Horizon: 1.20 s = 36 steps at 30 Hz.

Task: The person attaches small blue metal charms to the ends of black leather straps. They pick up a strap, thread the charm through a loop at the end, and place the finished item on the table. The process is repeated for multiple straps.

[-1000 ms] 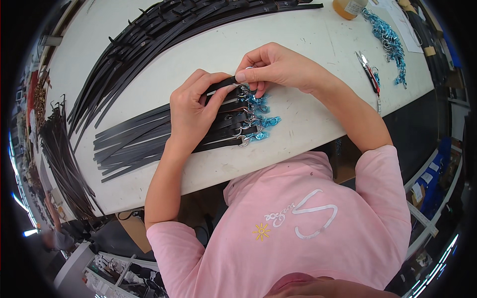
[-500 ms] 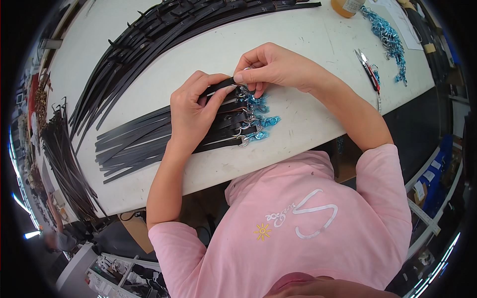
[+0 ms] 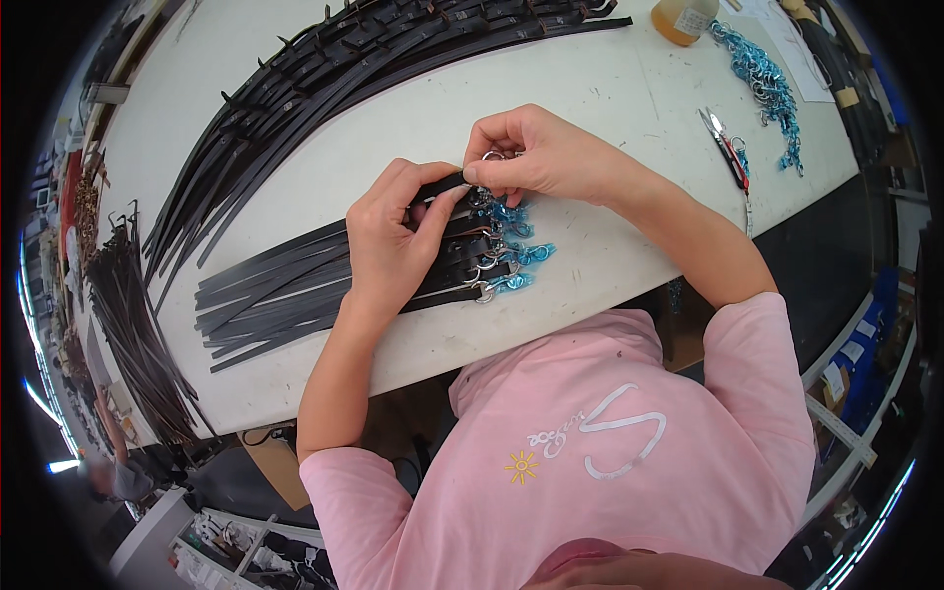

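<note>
My left hand (image 3: 398, 231) pinches a black strap (image 3: 444, 184) near its end, thumb and forefinger pressed together. At the tip of that strap, my right hand (image 3: 516, 152) is closed, with a silvery metal ring (image 3: 495, 156) showing between its fingers. Whether the ring is fastened to the strap is hidden by the fingers. Under and in front of my hands lie several long black straps (image 3: 285, 290), side by side. Their right ends carry metal rings (image 3: 484, 293) and clasps in blue plastic wrap (image 3: 536, 255).
Across the far left of the white table (image 3: 610, 265) spreads a large pile of black straps (image 3: 295, 108). Another bundle (image 3: 138, 315) hangs over the left edge. Right of my hands are red-handled snips (image 3: 730, 155), a chain of blue-wrapped clasps (image 3: 762, 79) and an amber jar (image 3: 680, 20).
Both hands keep their hold on the strap and ring, with only slight finger movement. The whole view has shifted a little, so the table items sit slightly lower.
</note>
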Available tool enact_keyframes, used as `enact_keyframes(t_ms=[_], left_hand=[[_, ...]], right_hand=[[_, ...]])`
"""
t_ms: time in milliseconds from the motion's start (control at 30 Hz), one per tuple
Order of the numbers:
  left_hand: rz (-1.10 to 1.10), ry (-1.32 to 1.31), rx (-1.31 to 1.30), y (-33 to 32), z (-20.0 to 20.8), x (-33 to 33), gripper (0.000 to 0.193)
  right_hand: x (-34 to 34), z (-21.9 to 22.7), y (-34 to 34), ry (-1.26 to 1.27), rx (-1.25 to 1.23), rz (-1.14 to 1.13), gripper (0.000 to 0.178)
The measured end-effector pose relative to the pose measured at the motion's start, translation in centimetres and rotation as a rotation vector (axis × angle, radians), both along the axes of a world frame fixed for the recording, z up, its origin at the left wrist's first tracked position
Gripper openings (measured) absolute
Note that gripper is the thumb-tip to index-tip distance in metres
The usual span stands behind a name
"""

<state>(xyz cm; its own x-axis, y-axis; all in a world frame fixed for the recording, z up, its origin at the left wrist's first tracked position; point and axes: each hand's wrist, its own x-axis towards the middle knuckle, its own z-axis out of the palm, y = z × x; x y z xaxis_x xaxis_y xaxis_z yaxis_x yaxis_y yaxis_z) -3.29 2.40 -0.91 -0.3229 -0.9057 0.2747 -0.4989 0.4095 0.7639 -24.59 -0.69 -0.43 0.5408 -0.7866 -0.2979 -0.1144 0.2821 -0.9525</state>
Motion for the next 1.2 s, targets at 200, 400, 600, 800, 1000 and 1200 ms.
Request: enact_keyframes(t_ms=[200, 400, 600, 800, 1000, 1200], left_hand=[[-0.022, 0.017, -0.057, -0.4, 0.1, -0.4, 0.018], [0.006, 0.069, -0.044, -0.3, 0.1, 0.1, 0.017], [0.019, 0.055, -0.083, -0.4, -0.3, 0.3, 0.016], [0.008, 0.023, -0.106, -0.7, -0.5, 0.1, 0.016], [0.026, 0.072, -0.042, -1.8, -0.6, -0.5, 0.015], [0.035, 0.095, -0.003, -2.0, -0.8, -0.9, 0.014]], right_hand=[[0.0, 0.2, -0.1, -0.003, 0.019, 0.0, 0.019], [-0.5, 0.4, -0.4, -0.016, 0.04, 0.046, 0.021], [-0.8, 0.3, -0.3, 0.038, -0.084, 0.06, 0.026], [-1.0, -0.1, -0.4, 0.073, -0.131, 0.035, 0.023], [-1.3, 0.3, -1.1, 0.138, -0.176, 0.003, 0.023], [-1.5, -0.1, -1.2, 0.118, -0.169, -0.023, 0.022]])
